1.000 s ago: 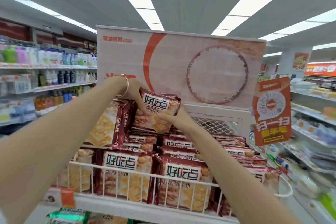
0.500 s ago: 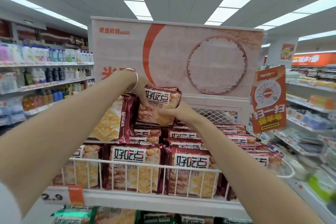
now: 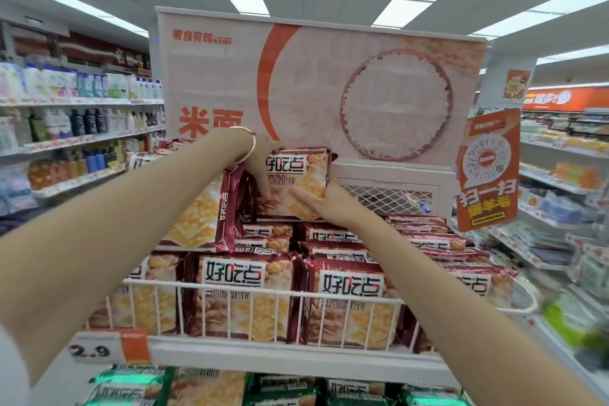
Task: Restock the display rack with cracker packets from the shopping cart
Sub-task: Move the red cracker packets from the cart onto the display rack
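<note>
Both hands, left hand and right hand, grip a maroon cracker packet with white label

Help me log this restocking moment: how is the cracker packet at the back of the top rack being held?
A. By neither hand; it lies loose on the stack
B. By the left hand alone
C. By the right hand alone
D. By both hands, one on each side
D: the left hand grips the cracker packet on its left side while the right hand holds its lower right edge, above the stacked packets.
</note>
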Tool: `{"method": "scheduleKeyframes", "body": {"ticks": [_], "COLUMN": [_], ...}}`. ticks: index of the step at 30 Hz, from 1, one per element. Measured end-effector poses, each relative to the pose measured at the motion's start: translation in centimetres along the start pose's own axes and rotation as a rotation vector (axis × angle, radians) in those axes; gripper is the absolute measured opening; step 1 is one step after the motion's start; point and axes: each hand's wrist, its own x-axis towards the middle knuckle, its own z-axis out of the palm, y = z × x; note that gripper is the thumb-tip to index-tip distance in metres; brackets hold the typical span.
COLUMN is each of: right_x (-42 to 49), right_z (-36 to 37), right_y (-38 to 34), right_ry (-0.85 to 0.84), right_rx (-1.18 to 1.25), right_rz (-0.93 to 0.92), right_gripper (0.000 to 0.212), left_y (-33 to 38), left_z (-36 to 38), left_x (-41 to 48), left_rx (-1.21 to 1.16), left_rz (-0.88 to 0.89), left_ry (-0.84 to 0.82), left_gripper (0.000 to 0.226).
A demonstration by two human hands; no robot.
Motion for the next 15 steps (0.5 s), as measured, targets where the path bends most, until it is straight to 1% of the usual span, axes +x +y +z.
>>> {"method": "scheduleKeyframes", "body": {"ticks": [1,2,3,5,7,9,10,11,13,15], "right_x": [-0.1,0.0,0.1,0.3,0.3,0.2,0.3,0.3,0.2,0.3], "right_z": [0.0,0.2,0.2,0.2,0.3,0.2,0.1,-0.1,-0.5,-0.7], "right_y": [0.1,0.1,0.1,0.0,0.1,0.1,0.0,-0.3,-1.0,-1.6], "right_ry": [-0.019,-0.010,-0.033,-0.052,-0.080,-0.135,-0.171,-0.189,-0.191,-0.080], "right_rx": [0.060,0.114,0.173,0.216,0.301,0.306,0.229,0.109,-0.089,-0.061], "right_rz": [-0.008,0.030,0.064,0.144,0.160,0.157,0.156,0.159,0.216,0.236], "right_gripper": [0.072,0.077,0.072,0.055,0.048,0.042,0.043,0.052,0.091,0.116], "left_y": [0.1,-0.1,-0.4,-1.2,-1.5,-1.7,-1.7,-1.5,-0.9,-0.6], "left_z": [-0.2,-0.2,-0.3,-0.1,-0.1,-0.1,0.1,0.2,0.3,0.1], "left_x": [0.1,0.6,0.7,1.5,1.9,2.4,2.7,2.7,2.4,2.1], "left_rx": [-0.057,-0.106,-0.143,-0.182,-0.243,-0.247,-0.222,-0.171,-0.074,-0.082], "left_rz": [0.031,0.047,0.062,0.070,0.084,0.095,0.093,0.081,0.060,0.065], "left_ry": [-0.008,-0.013,-0.007,0.019,0.018,0.009,-0.007,-0.021,-0.026,-0.024], "left_gripper": [0.110,0.112,0.112,0.101,0.094,0.098,0.104,0.111,0.121,0.116]}}
